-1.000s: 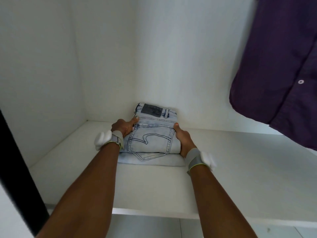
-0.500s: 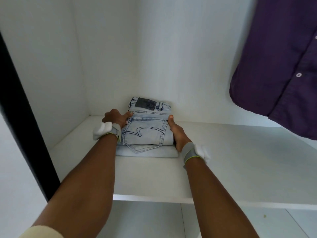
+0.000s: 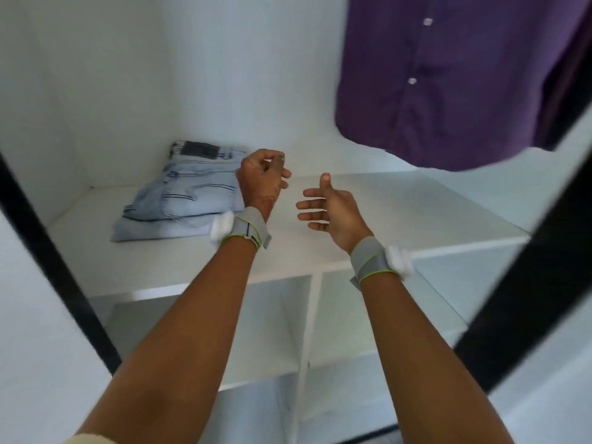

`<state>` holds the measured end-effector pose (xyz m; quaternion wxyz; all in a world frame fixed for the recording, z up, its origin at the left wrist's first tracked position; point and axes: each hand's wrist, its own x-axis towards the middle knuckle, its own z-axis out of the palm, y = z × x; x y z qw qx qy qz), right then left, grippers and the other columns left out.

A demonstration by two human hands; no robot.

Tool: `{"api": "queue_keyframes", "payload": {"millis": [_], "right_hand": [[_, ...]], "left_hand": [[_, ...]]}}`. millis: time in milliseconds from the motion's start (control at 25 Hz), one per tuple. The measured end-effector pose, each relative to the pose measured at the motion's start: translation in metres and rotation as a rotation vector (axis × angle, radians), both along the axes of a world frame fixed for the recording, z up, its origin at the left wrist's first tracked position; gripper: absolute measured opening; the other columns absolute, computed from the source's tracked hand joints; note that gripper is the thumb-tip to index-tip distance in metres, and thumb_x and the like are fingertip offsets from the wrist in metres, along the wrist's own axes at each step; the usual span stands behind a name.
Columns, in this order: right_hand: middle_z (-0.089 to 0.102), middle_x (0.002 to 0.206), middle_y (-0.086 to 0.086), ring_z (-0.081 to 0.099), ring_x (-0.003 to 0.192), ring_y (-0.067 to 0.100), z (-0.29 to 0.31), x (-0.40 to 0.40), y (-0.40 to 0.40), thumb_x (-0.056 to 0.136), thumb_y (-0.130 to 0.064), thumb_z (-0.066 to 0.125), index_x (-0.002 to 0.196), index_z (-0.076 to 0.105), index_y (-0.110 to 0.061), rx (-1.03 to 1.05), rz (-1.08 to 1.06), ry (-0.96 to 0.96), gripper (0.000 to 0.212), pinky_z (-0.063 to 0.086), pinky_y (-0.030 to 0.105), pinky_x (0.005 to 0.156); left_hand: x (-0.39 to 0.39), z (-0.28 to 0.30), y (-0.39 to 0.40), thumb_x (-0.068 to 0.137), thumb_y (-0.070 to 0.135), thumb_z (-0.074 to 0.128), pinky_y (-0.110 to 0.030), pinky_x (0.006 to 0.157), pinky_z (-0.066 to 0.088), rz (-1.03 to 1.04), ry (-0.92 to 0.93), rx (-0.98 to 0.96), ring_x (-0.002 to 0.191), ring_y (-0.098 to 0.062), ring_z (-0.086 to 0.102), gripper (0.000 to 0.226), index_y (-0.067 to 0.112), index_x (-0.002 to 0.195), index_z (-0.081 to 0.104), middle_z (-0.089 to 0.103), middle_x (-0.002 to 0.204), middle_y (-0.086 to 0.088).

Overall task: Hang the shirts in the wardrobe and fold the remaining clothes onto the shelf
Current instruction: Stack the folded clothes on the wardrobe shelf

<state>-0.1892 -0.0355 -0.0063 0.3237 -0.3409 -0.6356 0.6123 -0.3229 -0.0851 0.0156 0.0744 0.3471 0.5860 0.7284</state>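
So we're looking into a plain white wardrobe [image 3: 224, 59]: smooth matte walls, a flat white shelf [image 3: 368, 213] running across it, and open cubby compartments [image 3: 224, 331] below, split by a thin upright divider. Black door-frame edges [image 3: 48, 245] cut diagonally across both sides of the view.

Folded jeans [image 3: 182, 193] sit on the shelf toward the back left corner, pale washed denim in a squarish stack with dark stitching lines and a dark patch at the waistband. A purple shirt [image 3: 448, 75] hangs at upper right, soft woven fabric with small pale buttons down the front, its hem hovering above the shelf.

Neither hand holds anything. The left hand [image 3: 261, 181] floats just right of the jeans with its fingers loosely curled, grip slack. The right hand [image 3: 330, 209] is beside it, fingers spread and straight, thumb up. Both wrists wear grey fabric bands [image 3: 251, 230] with a white padded bit attached.
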Motion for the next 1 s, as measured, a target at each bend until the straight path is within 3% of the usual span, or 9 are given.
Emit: {"api": "queue_keyframes", "payload": {"millis": [120, 280, 440, 600, 760, 1000], "right_hand": [[0.075, 0.094, 0.007, 0.07, 0.078, 0.021, -0.02, 0.121, -0.033, 0.098, -0.057, 0.036, 0.109, 0.068, -0.012, 0.024, -0.252, 0.064, 0.056, 0.05, 0.033, 0.073], [0.074, 0.092, 0.005, 0.067, 0.076, 0.02, -0.078, 0.252, -0.108, 0.098, -0.053, 0.04, 0.11, 0.068, -0.012, -0.003, -0.603, 0.075, 0.051, 0.047, 0.027, 0.066], [0.072, 0.09, 0.008, 0.064, 0.071, 0.02, -0.158, 0.345, -0.226, 0.098, -0.047, 0.046, 0.105, 0.067, -0.011, -0.1, -1.047, 0.05, 0.042, 0.045, 0.024, 0.06], [0.067, 0.076, 0.003, 0.057, 0.053, 0.011, -0.248, 0.384, -0.393, 0.1, -0.035, 0.048, 0.094, 0.063, -0.014, -0.325, -1.507, -0.004, 0.026, 0.036, 0.02, 0.047], [0.067, 0.073, 0.006, 0.055, 0.049, 0.012, -0.323, 0.383, -0.555, 0.098, -0.034, 0.052, 0.078, 0.061, -0.016, -0.59, -1.817, -0.05, 0.028, 0.032, 0.015, 0.034], [0.064, 0.071, 0.004, 0.055, 0.051, 0.016, -0.373, 0.374, -0.73, 0.098, -0.033, 0.05, 0.086, 0.059, -0.014, -0.949, -2.071, 0.073, 0.024, 0.033, 0.021, 0.049]], "left_hand": [[0.114, -0.029, 0.0, 0.09, 0.011, 0.059, -0.017, 0.042, 0.042, -0.289, -0.148, -0.006, 0.047, -0.018, 0.057, 0.012, 0.007, 0.095, 0.07, 0.068, 0.07, -0.014], [0.218, -0.098, -0.023, 0.089, 0.012, 0.062, -0.016, 0.041, 0.039, -0.607, -0.265, -0.164, 0.04, -0.013, 0.054, 0.007, 0.009, 0.09, 0.069, 0.067, 0.065, -0.009], [0.307, -0.191, -0.084, 0.088, 0.014, 0.061, -0.017, 0.041, 0.039, -0.887, -0.259, -0.519, 0.036, -0.008, 0.053, 0.007, 0.014, 0.082, 0.065, 0.066, 0.063, -0.006], [0.361, -0.295, -0.187, 0.089, 0.012, 0.061, -0.014, 0.035, 0.036, -1.239, -0.042, -0.94, 0.039, -0.009, 0.056, 0.008, 0.007, 0.093, 0.066, 0.067, 0.067, -0.007], [0.382, -0.36, -0.291, 0.088, 0.013, 0.063, -0.013, 0.036, 0.036, -1.518, 0.247, -1.251, 0.035, -0.004, 0.054, 0.007, 0.012, 0.094, 0.066, 0.067, 0.068, -0.003], [0.429, -0.393, -0.413, 0.089, 0.018, 0.061, -0.018, 0.045, 0.04, -1.682, 0.576, -1.47, 0.051, -0.013, 0.061, 0.001, 0.018, 0.088, 0.062, 0.07, 0.072, -0.002]]}}
